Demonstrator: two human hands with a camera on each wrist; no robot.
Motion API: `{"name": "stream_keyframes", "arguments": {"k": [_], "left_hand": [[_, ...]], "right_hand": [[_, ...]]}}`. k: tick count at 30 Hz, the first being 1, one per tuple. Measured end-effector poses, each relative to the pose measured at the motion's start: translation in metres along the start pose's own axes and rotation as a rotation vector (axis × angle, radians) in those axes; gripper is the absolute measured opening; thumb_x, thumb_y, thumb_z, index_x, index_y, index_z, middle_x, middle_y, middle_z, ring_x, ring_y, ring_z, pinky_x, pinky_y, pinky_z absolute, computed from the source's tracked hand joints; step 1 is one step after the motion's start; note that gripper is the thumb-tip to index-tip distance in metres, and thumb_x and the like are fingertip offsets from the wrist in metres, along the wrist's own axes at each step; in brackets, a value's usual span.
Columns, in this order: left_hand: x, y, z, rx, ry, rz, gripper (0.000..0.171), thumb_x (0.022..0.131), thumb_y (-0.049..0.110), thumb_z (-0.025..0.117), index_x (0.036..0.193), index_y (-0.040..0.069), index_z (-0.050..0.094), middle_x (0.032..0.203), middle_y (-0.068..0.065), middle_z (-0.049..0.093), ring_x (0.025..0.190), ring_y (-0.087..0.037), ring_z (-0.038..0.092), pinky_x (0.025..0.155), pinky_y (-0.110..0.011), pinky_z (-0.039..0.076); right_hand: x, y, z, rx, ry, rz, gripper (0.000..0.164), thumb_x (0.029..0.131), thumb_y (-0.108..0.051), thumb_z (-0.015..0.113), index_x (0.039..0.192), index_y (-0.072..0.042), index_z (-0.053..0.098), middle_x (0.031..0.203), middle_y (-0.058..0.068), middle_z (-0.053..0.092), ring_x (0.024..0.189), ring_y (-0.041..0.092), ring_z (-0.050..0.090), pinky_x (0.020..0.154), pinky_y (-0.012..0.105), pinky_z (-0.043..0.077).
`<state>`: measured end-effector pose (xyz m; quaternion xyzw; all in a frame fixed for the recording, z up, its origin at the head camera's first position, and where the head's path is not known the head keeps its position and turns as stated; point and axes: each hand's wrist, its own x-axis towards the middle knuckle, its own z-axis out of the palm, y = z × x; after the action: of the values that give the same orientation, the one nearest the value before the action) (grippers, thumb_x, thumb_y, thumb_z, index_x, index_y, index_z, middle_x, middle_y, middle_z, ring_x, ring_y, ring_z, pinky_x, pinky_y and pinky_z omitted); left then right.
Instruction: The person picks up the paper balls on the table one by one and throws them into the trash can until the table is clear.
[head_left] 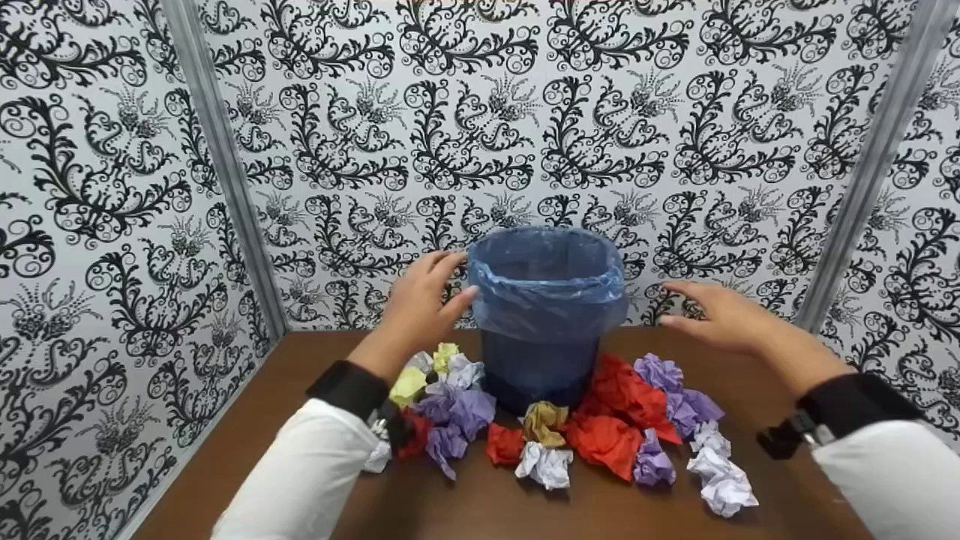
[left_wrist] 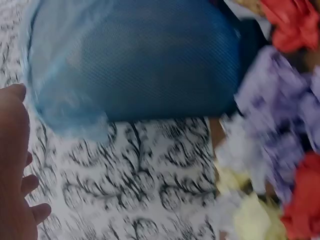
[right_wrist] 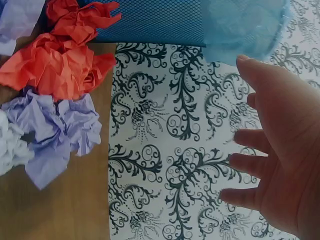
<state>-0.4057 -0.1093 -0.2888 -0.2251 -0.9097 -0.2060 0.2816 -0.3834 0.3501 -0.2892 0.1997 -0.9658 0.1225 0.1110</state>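
Observation:
A dark mesh waste bin (head_left: 536, 360) stands upright at the back of the table, with a blue plastic bag (head_left: 551, 300) lining it and folded over its rim. At the bin's left side is my left hand (head_left: 426, 300), fingers extended near the rim; whether it touches the bag I cannot tell. My right hand (head_left: 724, 316) hovers to the right, apart from the bin, its fingers spread and holding nothing. Around the bin's base lie crumpled papers: red paper (head_left: 604, 442), purple paper (head_left: 457, 409), white paper (head_left: 545, 465), brown paper (head_left: 545, 422) and yellow paper (head_left: 407, 386).
The brown wooden table (head_left: 420, 510) ends at a wall (head_left: 480, 135) with black floral patterns on white. More purple paper (head_left: 654, 459) and white paper (head_left: 724, 484) lie at the right, below my right hand. Grey strips (head_left: 225, 165) run up the wall corners.

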Motion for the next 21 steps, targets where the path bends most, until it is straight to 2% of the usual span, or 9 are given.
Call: {"name": "stream_keyframes", "arguments": {"k": [6, 10, 14, 18, 21], "left_hand": [[0.013, 0.036, 0.009, -0.017, -0.029, 0.073, 0.067, 0.098, 0.067, 0.050, 0.150, 0.025, 0.049, 0.153, -0.006, 0.050, 0.143, -0.027, 0.045, 0.120, -0.054, 0.035], [0.017, 0.048, 0.019, -0.028, -0.061, 0.092, 0.064, 0.098, 0.067, 0.050, 0.143, 0.022, 0.058, 0.149, -0.004, 0.055, 0.146, -0.030, 0.043, 0.122, -0.056, 0.031], [0.019, 0.053, 0.031, -0.045, -0.036, 0.088, 0.055, 0.099, 0.062, 0.053, 0.132, 0.019, 0.065, 0.143, -0.005, 0.061, 0.149, -0.037, 0.040, 0.124, -0.059, 0.026], [0.021, 0.056, 0.041, -0.036, 0.006, 0.088, 0.051, 0.101, 0.060, 0.052, 0.122, 0.016, 0.068, 0.134, -0.005, 0.065, 0.147, -0.036, 0.042, 0.121, -0.060, 0.031], [0.020, 0.058, 0.045, -0.012, 0.006, 0.074, 0.051, 0.101, 0.062, 0.048, 0.118, 0.018, 0.067, 0.127, -0.005, 0.065, 0.145, -0.033, 0.043, 0.115, -0.059, 0.037]], "right_hand": [[-0.028, 0.003, 0.002, 0.031, -0.053, 0.026, 0.079, 0.095, -0.062, 0.061, 0.153, -0.011, 0.045, 0.144, 0.029, 0.056, 0.122, 0.050, 0.061, 0.104, 0.063, 0.048], [-0.047, 0.000, 0.012, 0.080, -0.131, 0.034, 0.078, 0.090, -0.060, 0.068, 0.144, -0.007, 0.053, 0.124, 0.022, 0.067, 0.103, 0.032, 0.069, 0.089, 0.050, 0.059], [-0.063, -0.001, 0.026, 0.109, -0.184, 0.035, 0.079, 0.083, -0.059, 0.076, 0.139, -0.006, 0.058, 0.115, 0.013, 0.068, 0.096, 0.017, 0.066, 0.081, 0.037, 0.059], [-0.080, -0.001, 0.042, 0.141, -0.217, 0.021, 0.072, 0.078, -0.055, 0.082, 0.129, -0.008, 0.064, 0.104, 0.006, 0.068, 0.089, 0.012, 0.063, 0.075, 0.028, 0.056], [-0.095, -0.002, 0.053, 0.172, -0.239, 0.006, 0.063, 0.076, -0.050, 0.085, 0.121, -0.009, 0.067, 0.096, 0.002, 0.067, 0.082, 0.008, 0.059, 0.069, 0.025, 0.052]]}}
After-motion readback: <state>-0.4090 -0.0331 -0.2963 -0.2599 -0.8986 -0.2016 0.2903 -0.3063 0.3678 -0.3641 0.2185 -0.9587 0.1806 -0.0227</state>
